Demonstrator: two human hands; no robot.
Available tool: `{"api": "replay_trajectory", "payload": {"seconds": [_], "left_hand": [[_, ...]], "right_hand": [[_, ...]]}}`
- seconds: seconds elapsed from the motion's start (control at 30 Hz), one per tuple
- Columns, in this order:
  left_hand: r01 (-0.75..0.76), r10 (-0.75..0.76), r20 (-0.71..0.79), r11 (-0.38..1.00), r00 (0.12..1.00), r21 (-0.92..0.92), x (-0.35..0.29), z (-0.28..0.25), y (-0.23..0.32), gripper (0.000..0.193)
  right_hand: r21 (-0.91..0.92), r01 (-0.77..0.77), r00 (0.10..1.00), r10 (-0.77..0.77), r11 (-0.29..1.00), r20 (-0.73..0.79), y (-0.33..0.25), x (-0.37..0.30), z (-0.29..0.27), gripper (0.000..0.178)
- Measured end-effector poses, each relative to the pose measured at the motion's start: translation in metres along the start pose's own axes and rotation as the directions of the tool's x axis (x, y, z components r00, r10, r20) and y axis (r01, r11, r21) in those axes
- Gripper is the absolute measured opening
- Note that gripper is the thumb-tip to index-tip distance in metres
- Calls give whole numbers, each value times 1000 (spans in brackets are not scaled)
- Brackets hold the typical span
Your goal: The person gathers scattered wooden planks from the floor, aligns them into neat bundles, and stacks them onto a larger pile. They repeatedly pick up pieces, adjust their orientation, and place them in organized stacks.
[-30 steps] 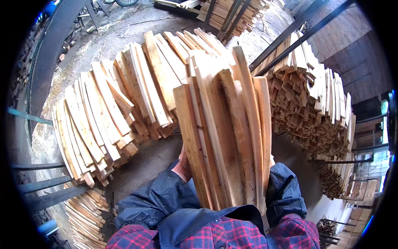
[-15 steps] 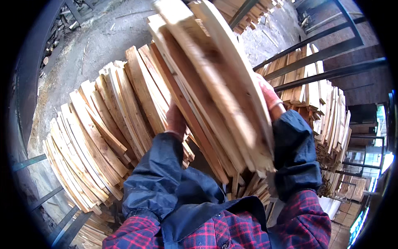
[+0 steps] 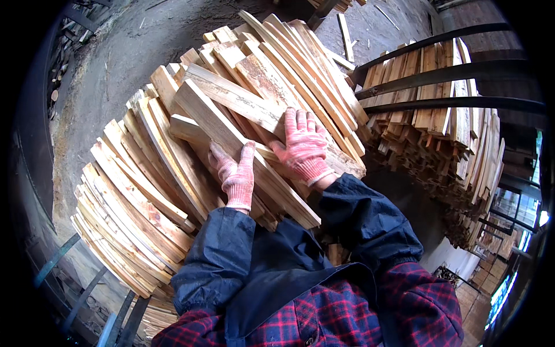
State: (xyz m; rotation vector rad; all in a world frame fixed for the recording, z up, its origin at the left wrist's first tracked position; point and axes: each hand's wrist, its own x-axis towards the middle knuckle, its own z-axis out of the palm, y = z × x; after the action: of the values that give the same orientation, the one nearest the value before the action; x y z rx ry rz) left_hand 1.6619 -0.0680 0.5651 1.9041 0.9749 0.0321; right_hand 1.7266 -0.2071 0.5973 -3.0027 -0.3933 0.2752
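A wide pile of sawn wooden boards [image 3: 153,222] stands in front of me, most of them packed side by side. On top, a loose board [image 3: 260,170] lies slantwise, its near end toward my apron. My left hand [image 3: 234,176], in a pink-stained knit glove, grips its left edge, the thumb over the top face and the fingers partly hidden beside it. Gloved the same way, my right hand [image 3: 303,144] lies flat with fingers stretched on another slanting board [image 3: 237,98] just to the right.
Dark metal bars [image 3: 445,81] cross in front of a second stack of boards [image 3: 430,113] on the right. More metal bars [image 3: 84,298] stand at the lower left. A single wood strip [image 3: 346,37] lies on the grey floor beyond the pile.
The thick bundle of boards held up between my hands has come down onto the pile. My right hand has moved left from the bundle's outer side and now rests flat on top.
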Motion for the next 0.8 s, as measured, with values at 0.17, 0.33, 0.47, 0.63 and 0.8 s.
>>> {"api": "replay_trajectory", "payload": {"seconds": [0.17,0.33,0.47,0.63,0.8], "left_hand": [[-71,71,16,997,997,9,3,-5,-13,99],[-137,141,4,971,990,-198,2,-7,-28,93],[-52,77,30,866,997,-497,-8,0,-29,93],[-245,215,-156,946,964,-214,-12,33,-37,113],[-299,270,-128,842,954,-449,-5,71,-16,95]], "right_hand": [[332,112,994,-109,937,-29,38,9,-4,85],[364,-81,985,131,928,-115,83,50,7,79],[390,-389,920,325,835,220,124,75,7,78],[342,-251,954,171,906,246,160,94,21,69],[660,-257,961,118,706,249,217,92,43,53]]}}
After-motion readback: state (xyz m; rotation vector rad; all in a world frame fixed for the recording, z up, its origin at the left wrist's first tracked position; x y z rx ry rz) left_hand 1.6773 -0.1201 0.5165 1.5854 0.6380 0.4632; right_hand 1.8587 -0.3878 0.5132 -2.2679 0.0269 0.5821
